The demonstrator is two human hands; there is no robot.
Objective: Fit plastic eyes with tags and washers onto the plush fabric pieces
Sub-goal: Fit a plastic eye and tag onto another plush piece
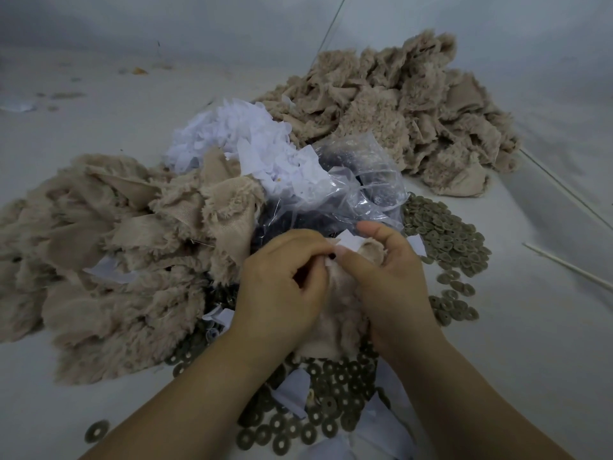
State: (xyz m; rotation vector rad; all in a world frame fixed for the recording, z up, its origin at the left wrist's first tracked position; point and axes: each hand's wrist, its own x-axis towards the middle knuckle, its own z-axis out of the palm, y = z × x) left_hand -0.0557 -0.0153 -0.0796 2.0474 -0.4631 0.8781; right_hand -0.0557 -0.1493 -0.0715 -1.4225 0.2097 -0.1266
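Note:
Both hands work on one beige plush piece [335, 313] held between them at the lower middle. My left hand [282, 283] has its fingers curled, pinching the fabric beside a small black plastic eye [331, 256]. My right hand [388, 273] grips the same piece from the right, its thumb pressing next to the eye. A white paper tag [350, 242] sticks up just above the eye. Grey-green washers [335, 390] lie scattered below the hands.
A heap of beige plush pieces [109, 247] lies at the left and another heap [404, 111] at the back right. White tags [245, 141] are piled in the middle, beside a clear plastic bag [361, 180] of dark eyes. More washers [444, 234] spread at the right. Thin white sticks [570, 270] lie at far right.

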